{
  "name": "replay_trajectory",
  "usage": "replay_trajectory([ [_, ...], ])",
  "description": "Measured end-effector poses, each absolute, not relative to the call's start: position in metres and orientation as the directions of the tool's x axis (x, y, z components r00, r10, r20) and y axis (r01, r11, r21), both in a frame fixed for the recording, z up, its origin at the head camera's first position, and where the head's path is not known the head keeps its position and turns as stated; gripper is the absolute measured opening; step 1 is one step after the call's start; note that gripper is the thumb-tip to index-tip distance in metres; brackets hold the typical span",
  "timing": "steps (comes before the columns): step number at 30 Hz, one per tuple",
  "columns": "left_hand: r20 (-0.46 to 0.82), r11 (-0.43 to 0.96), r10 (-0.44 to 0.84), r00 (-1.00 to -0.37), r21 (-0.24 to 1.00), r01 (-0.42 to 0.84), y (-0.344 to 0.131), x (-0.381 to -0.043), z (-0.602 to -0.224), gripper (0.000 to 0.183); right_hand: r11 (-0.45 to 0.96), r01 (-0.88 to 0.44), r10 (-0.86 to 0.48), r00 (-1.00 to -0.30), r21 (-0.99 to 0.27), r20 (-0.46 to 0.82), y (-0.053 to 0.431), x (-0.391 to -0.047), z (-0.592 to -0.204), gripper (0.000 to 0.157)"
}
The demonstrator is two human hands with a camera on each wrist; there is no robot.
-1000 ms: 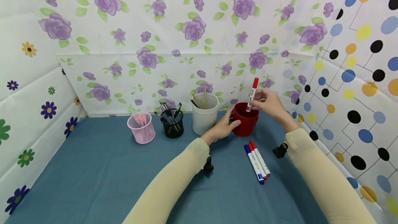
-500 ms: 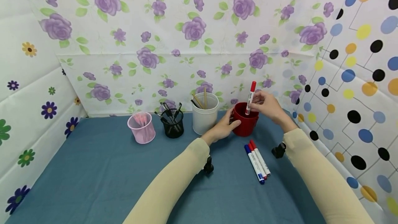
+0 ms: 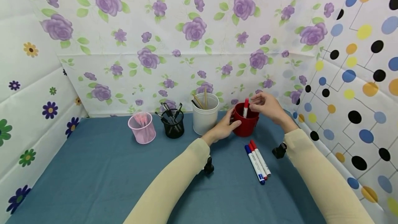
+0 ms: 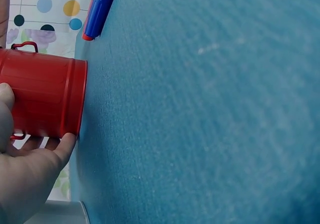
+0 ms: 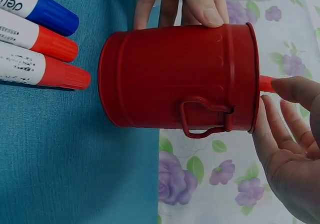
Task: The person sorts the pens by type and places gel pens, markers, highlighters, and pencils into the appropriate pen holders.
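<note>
Nearest, three capped whiteboard markers (image 3: 258,161) lie side by side on the blue tablecloth (image 3: 102,168) (one blue cap, two red). Beyond, the left hand (image 3: 224,127) wraps the red metal bucket cup (image 3: 245,124). One red-capped white marker (image 3: 246,107) stands upright inside, cap up; the right hand (image 3: 268,106) hovers with relaxed fingers, holding nothing. Three more cups stand further left.
</note>
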State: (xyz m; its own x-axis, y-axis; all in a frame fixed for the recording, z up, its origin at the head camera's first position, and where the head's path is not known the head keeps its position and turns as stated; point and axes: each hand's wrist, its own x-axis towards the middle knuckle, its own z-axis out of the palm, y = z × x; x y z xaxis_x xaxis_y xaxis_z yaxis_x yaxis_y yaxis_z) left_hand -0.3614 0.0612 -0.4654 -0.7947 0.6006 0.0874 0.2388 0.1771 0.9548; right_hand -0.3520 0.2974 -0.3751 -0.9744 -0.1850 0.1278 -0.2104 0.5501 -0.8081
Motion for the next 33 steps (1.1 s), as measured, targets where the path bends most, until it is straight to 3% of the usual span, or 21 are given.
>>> replay_trajectory([
  [9, 0.077, 0.164, 0.604, -0.793, 0.962, 0.218, 0.060, -0.361, -0.468, 0.073, 0.530, -0.226, -0.195, -0.970, -0.817, 0.142, 0.302, -0.337, -0.367, 0.039],
  [22, 0.089, 0.154, 0.608, -0.789, 0.962, 0.227, 0.060, -0.361, -0.467, 0.073, 0.683, -0.280, -0.159, -0.959, -0.675, 0.236, 0.329, -0.291, -0.367, 0.025],
  [33, 0.091, 0.143, 0.611, -0.786, 0.964, 0.222, 0.058, -0.359, -0.465, 0.067, 0.756, -0.259, -0.241, -0.964, -0.602, 0.112, 0.336, -0.250, -0.400, 0.028],
])
